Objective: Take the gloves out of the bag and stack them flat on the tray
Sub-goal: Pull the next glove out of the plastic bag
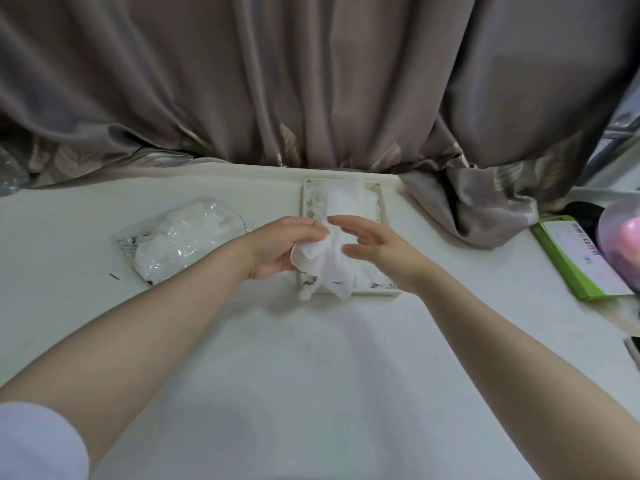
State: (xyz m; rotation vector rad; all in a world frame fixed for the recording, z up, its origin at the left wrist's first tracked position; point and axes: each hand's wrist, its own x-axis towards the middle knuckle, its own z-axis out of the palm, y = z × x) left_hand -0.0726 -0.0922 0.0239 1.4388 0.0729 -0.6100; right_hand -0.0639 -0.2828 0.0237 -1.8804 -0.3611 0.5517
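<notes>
Centrally, the left hand (pixel 282 247) grips a white glove (pixel 325 263), its fingers curled round the bunched upper edge of the fabric. The glove hangs crumpled over the near half of the tray (pixel 381 216), its long axis running roughly from the far end toward the person, with loose ends drooping past the tray's near rim. Which end is the cuff cannot be told. The right hand (pixel 374 247) is beside the glove on its right, fingers straight and spread slightly apart, palm turned toward the fabric; the fingertips (pixel 334 220) reach just over the glove's top, and whether the palm touches the cloth cannot be told.

Under the held glove, a stack (pixel 349 202) of white gloves lies in the tray, running along the tray's length toward the far edge. The tray is a pale rectangle set lengthwise away from the person on a white table (pixel 311 375).

Left of the tray, well apart from it, lies a clear plastic bag (pixel 180 239) with white gloves showing inside. At the table's right edge sits a green box (pixel 575 268), partly under a pink rounded object (pixel 623 244). A grey-brown curtain (pixel 311 81) hangs behind the table.
</notes>
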